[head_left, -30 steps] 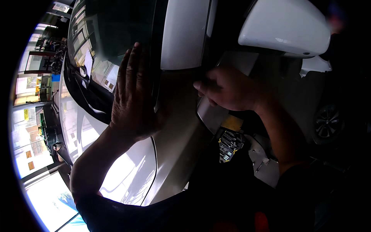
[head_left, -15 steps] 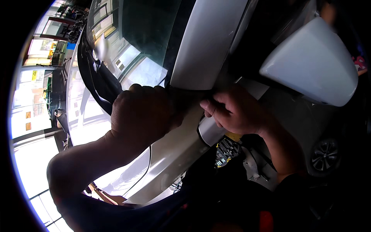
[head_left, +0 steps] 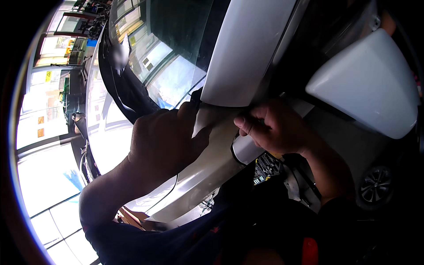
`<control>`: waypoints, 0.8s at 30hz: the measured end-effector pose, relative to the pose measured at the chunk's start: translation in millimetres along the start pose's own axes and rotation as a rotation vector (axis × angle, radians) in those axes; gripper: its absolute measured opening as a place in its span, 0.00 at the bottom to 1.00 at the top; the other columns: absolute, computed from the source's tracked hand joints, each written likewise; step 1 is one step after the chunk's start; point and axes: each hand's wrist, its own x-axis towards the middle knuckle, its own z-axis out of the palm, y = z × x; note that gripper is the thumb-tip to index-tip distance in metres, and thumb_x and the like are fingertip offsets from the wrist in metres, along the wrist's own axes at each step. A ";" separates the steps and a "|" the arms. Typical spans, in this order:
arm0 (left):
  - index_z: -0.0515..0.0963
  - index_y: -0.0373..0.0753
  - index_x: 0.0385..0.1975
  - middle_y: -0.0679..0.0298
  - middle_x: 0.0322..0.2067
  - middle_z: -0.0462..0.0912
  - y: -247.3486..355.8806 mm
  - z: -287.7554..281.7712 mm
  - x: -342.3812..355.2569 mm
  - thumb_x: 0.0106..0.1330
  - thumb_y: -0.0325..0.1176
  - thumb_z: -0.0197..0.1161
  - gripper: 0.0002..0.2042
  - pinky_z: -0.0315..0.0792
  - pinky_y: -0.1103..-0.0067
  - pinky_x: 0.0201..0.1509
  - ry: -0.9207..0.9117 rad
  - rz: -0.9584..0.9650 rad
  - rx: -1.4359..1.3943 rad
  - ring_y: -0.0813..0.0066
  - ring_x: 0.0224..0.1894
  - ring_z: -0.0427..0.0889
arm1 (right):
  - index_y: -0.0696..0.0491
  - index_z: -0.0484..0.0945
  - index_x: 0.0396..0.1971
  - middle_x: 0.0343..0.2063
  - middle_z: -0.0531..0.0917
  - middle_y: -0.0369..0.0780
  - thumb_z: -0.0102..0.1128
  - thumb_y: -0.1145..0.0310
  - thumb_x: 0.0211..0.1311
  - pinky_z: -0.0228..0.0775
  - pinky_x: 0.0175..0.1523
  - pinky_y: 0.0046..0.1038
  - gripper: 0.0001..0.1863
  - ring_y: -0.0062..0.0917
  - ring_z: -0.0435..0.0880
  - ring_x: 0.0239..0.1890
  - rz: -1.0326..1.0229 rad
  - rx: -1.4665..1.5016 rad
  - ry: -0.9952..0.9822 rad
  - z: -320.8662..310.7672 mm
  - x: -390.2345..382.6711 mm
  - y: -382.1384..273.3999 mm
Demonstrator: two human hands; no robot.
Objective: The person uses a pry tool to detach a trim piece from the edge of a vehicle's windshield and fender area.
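Observation:
My left hand point(head_left: 164, 139) is at the lower corner of the windshield point(head_left: 170, 66). Its index finger reaches a small black trim end point(head_left: 196, 97) beside the silver-white pillar point(head_left: 247, 53), and its thumb stands apart over the fender point(head_left: 207, 152). The undersides of its other fingers are hidden. Below the foot of the pillar, my right hand point(head_left: 276, 128) is closed, thumb pressed against curled fingers. Whatever it pinches, if anything, cannot be made out. That hand is close to a pale panel section with a dark edge point(head_left: 245, 150).
A white side mirror point(head_left: 369, 86) juts out at the right. Black cowl trim point(head_left: 121, 86) runs along the windshield's base. Below my right hand lies a case of small tools point(head_left: 265, 168). A car wheel point(head_left: 375, 184) shows at the far right, and bright windows line the left.
The view has shifted, so the car sits slightly farther right. My left hand has loosened from a fist: its index finger now stretches toward the black trim, thumb apart. My right hand stays closed.

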 end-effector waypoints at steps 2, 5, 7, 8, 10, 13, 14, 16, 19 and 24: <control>0.76 0.35 0.44 0.61 0.22 0.84 0.0 -0.3 3.3 0.66 0.40 0.69 0.17 0.80 0.69 0.29 0.047 0.051 0.049 0.62 0.22 0.86 | 0.58 0.87 0.30 0.21 0.87 0.44 0.57 0.56 0.75 0.78 0.35 0.33 0.21 0.29 0.87 0.24 0.002 -0.008 0.006 -0.4 0.7 0.1; 0.79 0.32 0.40 0.61 0.17 0.81 8.0 -13.9 -2.7 0.72 0.51 0.60 0.23 0.77 0.75 0.26 -0.082 -0.048 0.169 0.69 0.22 0.86 | 0.58 0.87 0.29 0.20 0.86 0.43 0.57 0.56 0.75 0.77 0.34 0.33 0.21 0.29 0.86 0.22 -0.039 -0.027 -0.012 1.4 1.7 -7.4; 0.79 0.32 0.41 0.59 0.16 0.80 10.3 -14.0 13.6 0.70 0.50 0.62 0.22 0.77 0.71 0.25 -0.153 -0.027 0.183 0.64 0.20 0.85 | 0.58 0.86 0.29 0.19 0.85 0.43 0.58 0.56 0.75 0.76 0.33 0.33 0.21 0.29 0.85 0.21 -0.028 -0.051 -0.004 -0.8 1.9 -2.1; 0.79 0.31 0.43 0.58 0.15 0.80 10.4 -12.8 20.3 0.69 0.48 0.63 0.21 0.77 0.68 0.24 -0.227 -0.017 0.204 0.60 0.17 0.84 | 0.58 0.86 0.28 0.18 0.85 0.43 0.57 0.56 0.75 0.75 0.32 0.34 0.22 0.29 0.84 0.20 -0.038 -0.036 0.011 -0.8 1.6 0.3; 0.80 0.31 0.41 0.57 0.13 0.79 6.6 -12.5 24.1 0.70 0.50 0.62 0.22 0.76 0.68 0.23 -0.201 0.005 0.217 0.59 0.16 0.83 | 0.59 0.86 0.28 0.17 0.84 0.44 0.57 0.56 0.76 0.74 0.32 0.34 0.22 0.29 0.84 0.20 -0.057 -0.014 0.026 -0.9 -0.3 -0.7; 0.81 0.30 0.39 0.56 0.12 0.78 4.4 -8.5 25.2 0.72 0.53 0.59 0.25 0.76 0.68 0.23 -0.191 -0.004 0.220 0.59 0.15 0.83 | 0.59 0.85 0.26 0.16 0.83 0.44 0.56 0.56 0.76 0.74 0.31 0.33 0.23 0.29 0.83 0.19 -0.038 -0.017 0.015 -0.4 1.6 -1.9; 0.81 0.29 0.38 0.56 0.12 0.78 3.2 -6.7 25.6 0.72 0.54 0.59 0.26 0.76 0.67 0.23 -0.203 -0.028 0.209 0.59 0.16 0.83 | 0.59 0.84 0.25 0.15 0.82 0.44 0.56 0.56 0.77 0.73 0.31 0.33 0.24 0.30 0.82 0.19 -0.080 -0.030 0.018 1.4 3.7 0.9; 0.82 0.31 0.38 0.56 0.13 0.79 -1.4 -8.4 27.2 0.72 0.54 0.58 0.25 0.76 0.67 0.23 -0.242 -0.003 0.195 0.59 0.16 0.83 | 0.59 0.84 0.24 0.14 0.81 0.43 0.56 0.56 0.77 0.73 0.30 0.33 0.24 0.30 0.82 0.18 -0.118 -0.046 0.018 1.5 5.0 4.1; 0.81 0.32 0.32 0.57 0.13 0.80 -7.4 -12.7 33.2 0.72 0.54 0.58 0.25 0.76 0.68 0.23 -0.294 0.081 0.180 0.62 0.18 0.85 | 0.59 0.83 0.22 0.13 0.79 0.43 0.56 0.57 0.77 0.72 0.27 0.34 0.24 0.30 0.80 0.17 -0.110 -0.116 -0.012 -0.5 4.3 5.9; 0.81 0.33 0.28 0.58 0.13 0.80 -14.7 -14.1 41.6 0.73 0.54 0.56 0.26 0.76 0.69 0.22 -0.393 0.131 0.192 0.64 0.19 0.86 | 0.58 0.80 0.20 0.11 0.77 0.42 0.58 0.59 0.76 0.70 0.25 0.34 0.24 0.30 0.78 0.14 -0.188 -0.132 0.017 -1.0 8.7 6.5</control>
